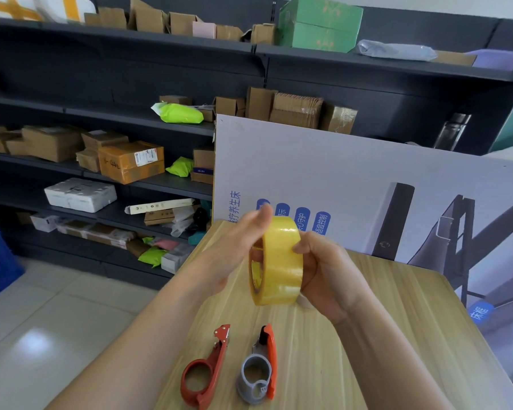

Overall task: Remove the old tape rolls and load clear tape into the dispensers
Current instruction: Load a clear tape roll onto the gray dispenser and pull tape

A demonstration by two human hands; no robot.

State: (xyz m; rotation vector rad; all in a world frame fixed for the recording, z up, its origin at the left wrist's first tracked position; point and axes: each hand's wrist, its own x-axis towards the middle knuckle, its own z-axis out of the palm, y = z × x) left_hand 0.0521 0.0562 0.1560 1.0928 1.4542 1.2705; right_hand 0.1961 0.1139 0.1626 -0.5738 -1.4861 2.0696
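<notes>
Above the wooden table [367,335], left hand [234,253] and right hand [329,276] clamp fingers on a yellow tape roll [279,261]; two dispensers [205,368] lie nearer, shelves [101,119] beyond.

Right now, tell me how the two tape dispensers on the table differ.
The left dispenser is all red-orange with an open ring; the right dispenser has a grey hub on an orange frame. The left dispenser lies flat, while the right dispenser's hub stands up. Both hold no tape and point away from the person.

Yellow tape roll [279,261], orange-red dispenser [203,371], grey-and-orange dispenser [258,374], pale woodgrain table [382,335]
</notes>
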